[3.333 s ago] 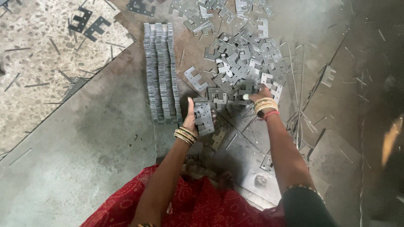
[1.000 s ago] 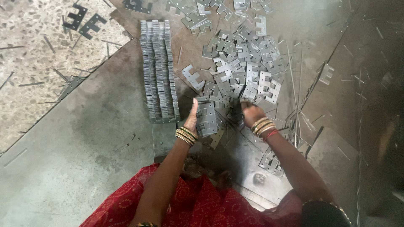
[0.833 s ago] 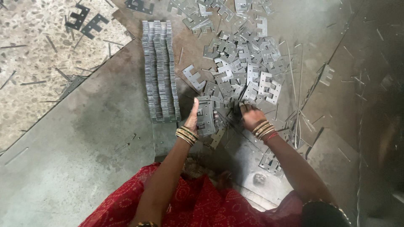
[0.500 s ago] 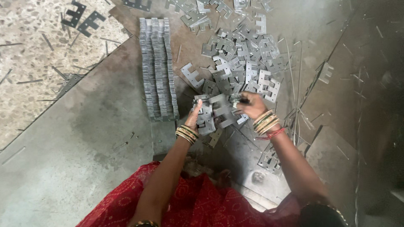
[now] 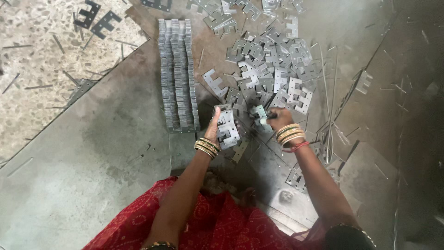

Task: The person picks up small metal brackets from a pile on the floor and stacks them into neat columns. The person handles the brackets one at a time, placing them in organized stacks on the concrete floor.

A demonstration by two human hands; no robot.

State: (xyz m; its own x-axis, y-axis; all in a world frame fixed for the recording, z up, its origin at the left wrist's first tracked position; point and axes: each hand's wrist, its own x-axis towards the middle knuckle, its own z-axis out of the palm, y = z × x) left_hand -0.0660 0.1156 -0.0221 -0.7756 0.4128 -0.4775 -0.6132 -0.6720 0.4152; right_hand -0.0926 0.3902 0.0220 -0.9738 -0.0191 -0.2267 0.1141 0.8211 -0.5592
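Near the frame's centre the left hand (image 5: 213, 126) is clamped around a small stack of E-shaped metal plates (image 5: 227, 129), held on edge just above the steel floor sheet (image 5: 92, 153). Just to its right, the right hand (image 5: 276, 116) pinches a single plate (image 5: 259, 115) at the near edge of a loose heap of plates (image 5: 273, 69) in the upper middle. A long neat row of stacked plates (image 5: 178, 74) lies left of the heap, just above the left hand
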